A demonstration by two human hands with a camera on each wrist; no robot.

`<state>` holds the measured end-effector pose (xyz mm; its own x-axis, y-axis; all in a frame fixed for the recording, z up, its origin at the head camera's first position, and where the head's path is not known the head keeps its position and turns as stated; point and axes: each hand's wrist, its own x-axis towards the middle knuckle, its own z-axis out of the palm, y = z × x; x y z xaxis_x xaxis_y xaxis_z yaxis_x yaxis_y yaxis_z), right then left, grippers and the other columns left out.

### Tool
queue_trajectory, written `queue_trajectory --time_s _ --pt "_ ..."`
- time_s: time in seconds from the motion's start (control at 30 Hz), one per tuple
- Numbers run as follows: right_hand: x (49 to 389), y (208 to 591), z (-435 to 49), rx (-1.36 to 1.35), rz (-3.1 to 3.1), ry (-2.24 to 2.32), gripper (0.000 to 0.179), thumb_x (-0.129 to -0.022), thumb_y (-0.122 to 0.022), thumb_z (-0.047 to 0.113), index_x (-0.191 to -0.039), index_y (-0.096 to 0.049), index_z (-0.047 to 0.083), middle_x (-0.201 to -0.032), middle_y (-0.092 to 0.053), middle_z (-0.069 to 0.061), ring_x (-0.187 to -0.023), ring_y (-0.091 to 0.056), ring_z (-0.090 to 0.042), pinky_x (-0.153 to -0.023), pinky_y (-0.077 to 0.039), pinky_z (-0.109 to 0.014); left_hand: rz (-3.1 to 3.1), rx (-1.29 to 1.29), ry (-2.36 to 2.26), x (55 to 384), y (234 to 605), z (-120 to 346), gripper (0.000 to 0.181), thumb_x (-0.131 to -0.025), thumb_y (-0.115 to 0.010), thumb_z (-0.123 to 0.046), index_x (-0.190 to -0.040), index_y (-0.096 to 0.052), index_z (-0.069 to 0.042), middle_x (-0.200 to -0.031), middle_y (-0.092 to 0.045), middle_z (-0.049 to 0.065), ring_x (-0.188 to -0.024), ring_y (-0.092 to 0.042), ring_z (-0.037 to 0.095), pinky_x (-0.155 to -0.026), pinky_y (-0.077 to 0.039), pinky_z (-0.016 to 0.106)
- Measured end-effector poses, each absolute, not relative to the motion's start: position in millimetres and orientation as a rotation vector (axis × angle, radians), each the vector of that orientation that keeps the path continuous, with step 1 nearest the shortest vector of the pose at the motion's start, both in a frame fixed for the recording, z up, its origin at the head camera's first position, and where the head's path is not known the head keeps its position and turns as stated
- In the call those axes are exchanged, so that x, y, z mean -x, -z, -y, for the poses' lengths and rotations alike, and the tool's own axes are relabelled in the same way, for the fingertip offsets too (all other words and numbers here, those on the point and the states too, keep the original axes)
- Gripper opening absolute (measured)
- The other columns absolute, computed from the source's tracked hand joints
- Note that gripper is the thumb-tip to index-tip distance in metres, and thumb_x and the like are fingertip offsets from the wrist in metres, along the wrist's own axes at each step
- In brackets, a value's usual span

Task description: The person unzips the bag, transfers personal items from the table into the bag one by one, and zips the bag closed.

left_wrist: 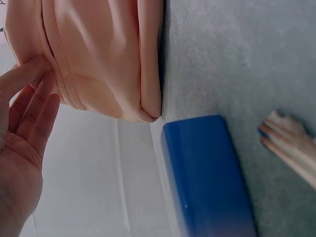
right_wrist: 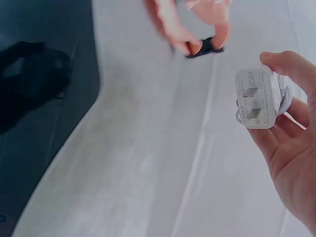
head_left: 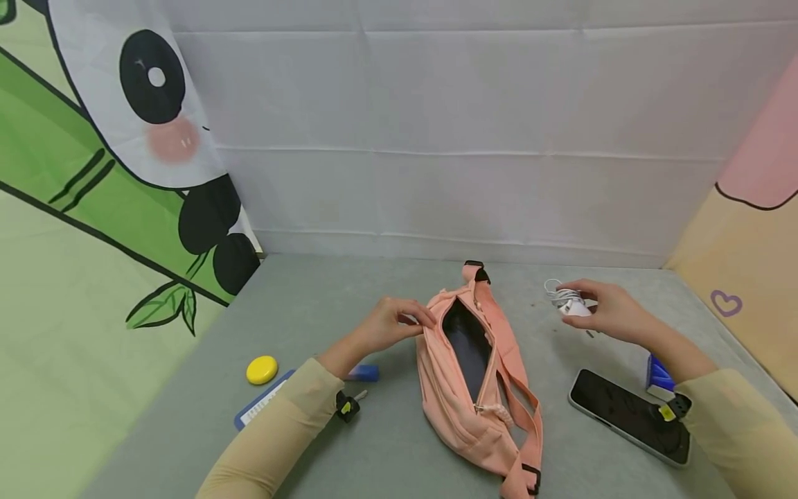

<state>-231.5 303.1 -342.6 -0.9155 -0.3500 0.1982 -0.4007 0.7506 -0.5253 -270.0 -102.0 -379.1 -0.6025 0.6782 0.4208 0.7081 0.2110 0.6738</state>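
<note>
One charger (right_wrist: 256, 98) hangs over the bench (head_left: 337, 291), right of the bag (head_left: 441, 402), and we have it clamped in our right grip (head_left: 614, 313); our left grip (head_left: 388, 324) pinches the bag beside its gaping zip (head_left: 479, 408)!

The right hand (right_wrist: 296, 158) pinches a white plug-in charger (right_wrist: 255, 101), its face with 2 metal prongs turned to the camera and a thin white cable (right_wrist: 286, 101) looped behind it. Blurred at the top, a peach-pink strap (right_wrist: 168, 19) bears a black buckle (right_wrist: 206, 48). A dark, glossy phone (right_wrist: 49, 133) lies along the left edge
</note>
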Motion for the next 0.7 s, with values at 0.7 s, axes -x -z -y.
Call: queue_trajectory --time_s 0.7 --pt "230 316 -221 -1.097 2.748 -1.044 0.053 -0.083 -0.078 0.008 -0.131 -0.057 0.003 -0.126 -0.054 -0.012 -0.111 -0.057 -0.032 -0.087 -0.052 -0.048 2.417 1.37 1.426 271 381 100 0.016 -0.086 -0.068 0.007 -0.093 -0.076 -0.005 -0.102 -0.071 0.007 -0.098 -0.066 0.018 -0.077 -0.055 0.028"
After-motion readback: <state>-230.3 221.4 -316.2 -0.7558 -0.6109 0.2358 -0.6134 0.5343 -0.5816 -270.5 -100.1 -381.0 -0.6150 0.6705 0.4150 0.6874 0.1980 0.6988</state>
